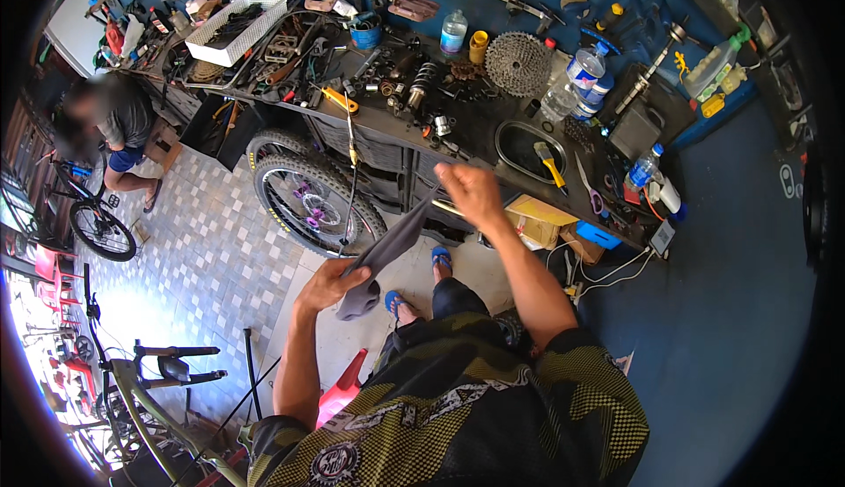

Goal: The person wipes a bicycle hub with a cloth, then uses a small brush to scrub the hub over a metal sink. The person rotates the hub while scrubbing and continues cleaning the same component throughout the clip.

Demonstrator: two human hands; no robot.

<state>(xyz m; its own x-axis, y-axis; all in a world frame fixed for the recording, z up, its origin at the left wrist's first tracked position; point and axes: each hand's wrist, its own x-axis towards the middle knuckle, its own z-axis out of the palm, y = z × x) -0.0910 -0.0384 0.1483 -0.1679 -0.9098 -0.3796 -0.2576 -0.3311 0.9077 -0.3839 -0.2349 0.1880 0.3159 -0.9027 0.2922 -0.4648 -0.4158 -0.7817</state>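
The fingers of the left hand are clamped on a grey cloth, thumb laid over the top. Those of the right hand curl closed and seem to pinch its narrow upper end, though the fingertips are turned away. The cloth hangs in the air before the desk's front edge, drawn fairly straight between the hands, a loose fold drooping below the left one.

It should be light, soft and limp, hard to break and not likely to slip; a grip at each end suits it, since the middle would simply sag.

Beyond, a bicycle wheel stands below the front edge of the desk. Toward that edge's right end lie a yellow-handled brush and purple-handled scissors; farther back, toward the rear edge, rests a sprocket cassette.
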